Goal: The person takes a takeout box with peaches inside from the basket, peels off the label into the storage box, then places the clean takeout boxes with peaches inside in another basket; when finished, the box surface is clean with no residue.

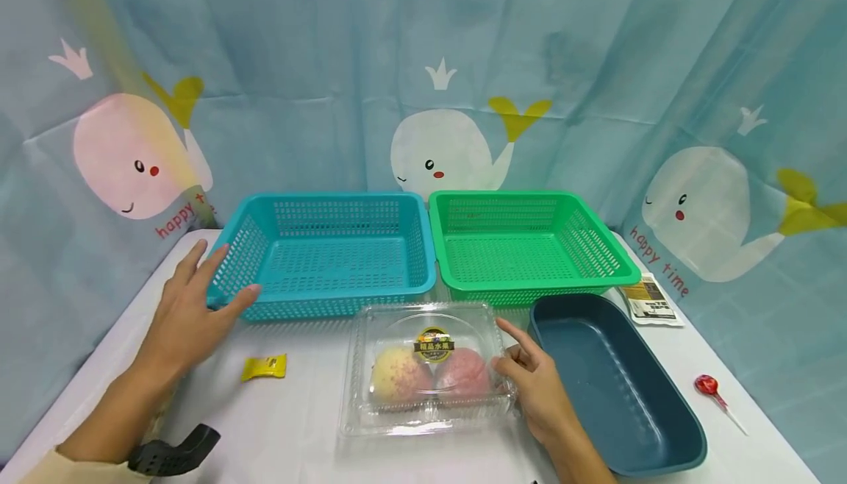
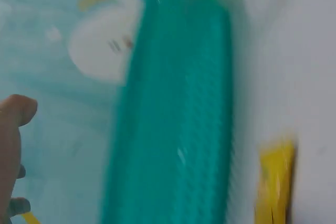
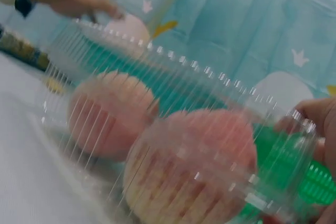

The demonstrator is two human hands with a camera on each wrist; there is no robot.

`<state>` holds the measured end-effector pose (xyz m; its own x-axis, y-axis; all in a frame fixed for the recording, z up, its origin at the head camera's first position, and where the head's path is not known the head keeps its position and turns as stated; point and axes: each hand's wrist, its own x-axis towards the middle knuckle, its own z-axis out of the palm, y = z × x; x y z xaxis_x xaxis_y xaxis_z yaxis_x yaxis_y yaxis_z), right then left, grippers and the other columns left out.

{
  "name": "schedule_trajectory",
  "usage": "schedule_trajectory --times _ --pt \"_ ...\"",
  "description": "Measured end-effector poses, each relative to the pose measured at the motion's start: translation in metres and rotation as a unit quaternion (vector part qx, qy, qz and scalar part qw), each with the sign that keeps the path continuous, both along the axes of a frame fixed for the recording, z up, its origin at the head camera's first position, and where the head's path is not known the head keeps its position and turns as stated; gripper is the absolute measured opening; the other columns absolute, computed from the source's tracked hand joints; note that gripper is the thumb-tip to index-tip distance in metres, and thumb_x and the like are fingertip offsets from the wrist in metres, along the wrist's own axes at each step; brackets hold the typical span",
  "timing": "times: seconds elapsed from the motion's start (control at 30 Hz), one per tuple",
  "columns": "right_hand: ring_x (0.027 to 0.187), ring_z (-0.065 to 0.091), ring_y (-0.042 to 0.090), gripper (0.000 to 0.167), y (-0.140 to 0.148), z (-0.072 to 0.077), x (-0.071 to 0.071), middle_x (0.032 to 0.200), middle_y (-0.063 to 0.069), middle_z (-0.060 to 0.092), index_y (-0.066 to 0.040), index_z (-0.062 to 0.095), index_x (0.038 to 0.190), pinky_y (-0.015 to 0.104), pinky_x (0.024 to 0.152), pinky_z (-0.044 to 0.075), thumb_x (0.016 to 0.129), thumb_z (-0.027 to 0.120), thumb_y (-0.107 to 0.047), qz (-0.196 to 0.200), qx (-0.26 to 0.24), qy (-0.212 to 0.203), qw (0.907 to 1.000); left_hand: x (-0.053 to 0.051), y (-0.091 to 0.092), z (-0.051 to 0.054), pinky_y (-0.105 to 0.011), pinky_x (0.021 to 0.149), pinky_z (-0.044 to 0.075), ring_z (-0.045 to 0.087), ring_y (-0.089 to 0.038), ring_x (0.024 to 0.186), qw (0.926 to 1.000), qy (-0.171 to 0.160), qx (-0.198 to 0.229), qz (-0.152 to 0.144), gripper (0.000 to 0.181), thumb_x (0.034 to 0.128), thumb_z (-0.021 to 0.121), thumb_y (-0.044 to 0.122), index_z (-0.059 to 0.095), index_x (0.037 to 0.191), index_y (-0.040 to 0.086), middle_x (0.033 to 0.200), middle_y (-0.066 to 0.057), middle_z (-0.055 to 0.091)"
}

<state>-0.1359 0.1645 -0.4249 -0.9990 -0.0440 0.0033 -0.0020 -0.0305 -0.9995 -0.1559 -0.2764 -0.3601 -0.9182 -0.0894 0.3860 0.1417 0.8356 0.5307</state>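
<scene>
A clear plastic clamshell box point(image 1: 429, 419) with a black-and-gold label holds two peaches, one pale yellow and pink point(image 1: 399, 375), one pink point(image 1: 465, 374). My right hand point(image 1: 539, 388) grips the box by its right side, with the index finger along the edge; the right wrist view shows the box tilted in front of the camera. Raised at the left, my left hand point(image 1: 192, 315) has its fingers spread and holds nothing. It is nearest the left end of the blue basket point(image 1: 331, 307). A small yellow packet point(image 1: 265, 367) lies on the table to its right.
A green basket point(image 1: 536, 289) stands beside the blue one at the back. Right of the box is a dark blue tub point(image 1: 688, 447). A printed sachet point(image 1: 651, 301) and a red lollipop point(image 1: 706, 385) lie along the right side. A whale-print curtain point(image 1: 298, 101) hangs behind.
</scene>
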Motion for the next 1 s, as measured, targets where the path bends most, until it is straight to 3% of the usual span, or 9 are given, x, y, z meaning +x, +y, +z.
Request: schedule_trajectory --times 0.17,0.23,0.4,0.47,0.67,1.0 --pt "0.077 0.047 0.017 0.058 -0.001 -0.003 -0.001 0.085 0.012 0.046 -0.012 0.049 0.141 0.024 0.071 0.045 0.087 0.065 0.0 -0.005 -0.001 0.036 0.9993 0.025 0.038 0.017 -0.08 0.093 0.017 0.015 -0.05 0.138 0.9957 0.049 0.058 -0.052 0.075 0.0933 0.065 0.029 0.024 0.155 0.017 0.158 -0.017 0.012" --pt "0.077 0.048 0.017 0.057 -0.002 -0.004 -0.001 0.086 0.012 0.047 -0.01 0.048 0.142 0.023 0.07 0.045 0.088 0.065 0.0 -0.01 -0.002 0.046 0.9989 0.033 0.049 0.018 -0.08 0.091 0.02 0.015 -0.049 0.138 0.9931 0.051 0.075 -0.075 0.075 0.0927 0.066 0.028 0.024 0.155 0.021 0.158 -0.015 0.013" --pt "0.075 0.048 0.016 0.056 -0.002 -0.007 -0.001 0.086 0.013 0.048 -0.006 0.048 0.141 0.023 0.069 0.046 0.088 0.064 0.002 -0.016 -0.001 0.063 0.9979 0.044 0.068 0.017 -0.071 0.09 0.036 0.032 -0.046 0.131 0.9867 0.05 0.11 -0.108 0.075 0.0922 0.068 0.021 0.026 0.154 0.028 0.157 -0.013 0.017" --pt "0.075 0.048 0.016 0.056 -0.002 -0.007 -0.001 0.086 0.013 0.047 -0.006 0.048 0.141 0.023 0.068 0.046 0.088 0.064 0.002 -0.016 0.0 0.069 0.9975 0.047 0.074 0.015 -0.066 0.091 0.04 0.04 -0.044 0.125 0.9839 0.052 0.123 -0.119 0.074 0.0926 0.067 0.018 0.026 0.154 0.028 0.156 -0.014 0.019" --pt "0.074 0.046 0.015 0.055 -0.001 -0.009 0.001 0.085 0.013 0.045 -0.006 0.049 0.14 0.022 0.067 0.045 0.088 0.064 0.002 -0.018 0.004 0.079 0.9967 0.049 0.088 0.005 -0.054 0.092 0.045 0.045 -0.041 0.123 0.9744 0.043 0.152 -0.16 0.072 0.0941 0.064 0.013 0.026 0.153 0.029 0.154 -0.013 0.022" --pt "0.074 0.048 0.015 0.055 -0.003 -0.01 0.001 0.087 0.014 0.046 -0.006 0.05 0.14 0.022 0.067 0.046 0.088 0.064 0.001 -0.017 0.008 0.079 0.9967 0.048 0.11 -0.019 -0.055 0.089 0.049 0.046 -0.041 0.122 0.9667 -0.012 0.188 -0.174 0.065 0.0941 0.066 0.022 0.034 0.151 0.028 0.152 -0.016 0.022"
